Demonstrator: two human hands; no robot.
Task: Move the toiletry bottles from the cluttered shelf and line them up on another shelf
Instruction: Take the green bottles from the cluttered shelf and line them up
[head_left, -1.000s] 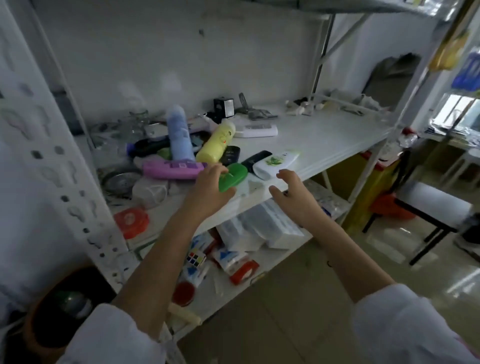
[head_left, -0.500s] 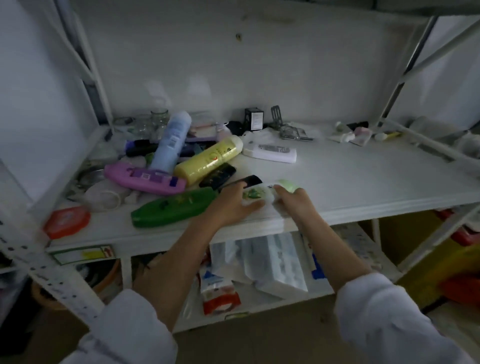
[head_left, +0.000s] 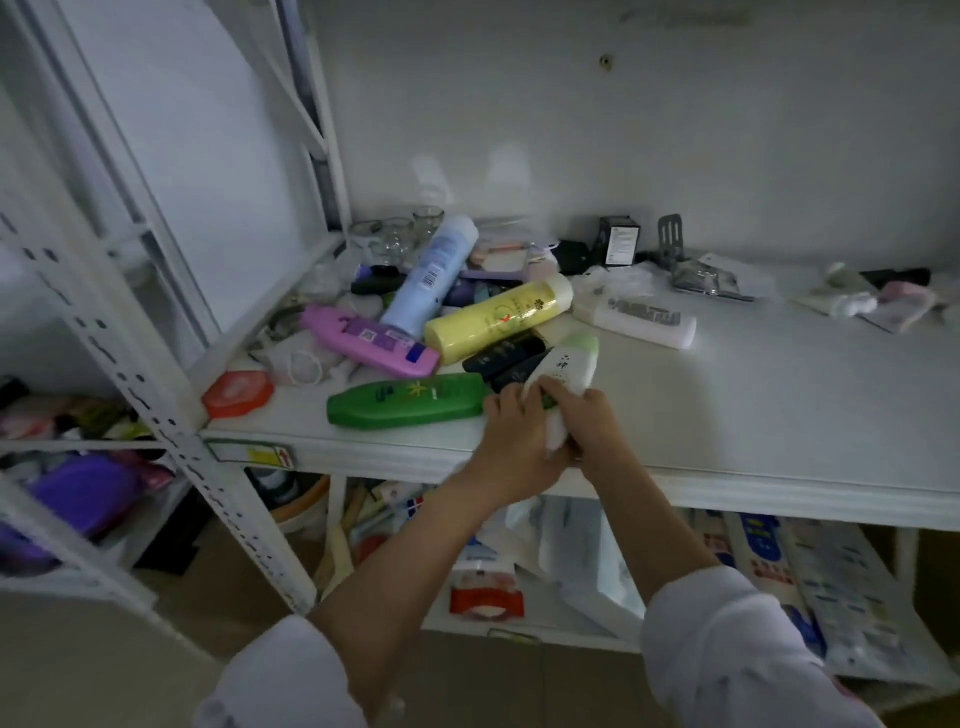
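Both hands hold a white bottle with a pale green cap (head_left: 563, 370) at the front edge of the white shelf (head_left: 779, 415): the left hand (head_left: 511, 439) and right hand (head_left: 589, 421) wrap its lower end. Just left lies a green bottle (head_left: 408, 401), with pink (head_left: 371, 340), yellow (head_left: 498, 322) and blue (head_left: 431, 275) bottles piled behind.

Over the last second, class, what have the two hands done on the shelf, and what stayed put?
Both hands left the shelf edge and closed on the white bottle with the green cap: left hand, right hand. The left had been touching the green bottle. The pink bottle and yellow bottle stayed.
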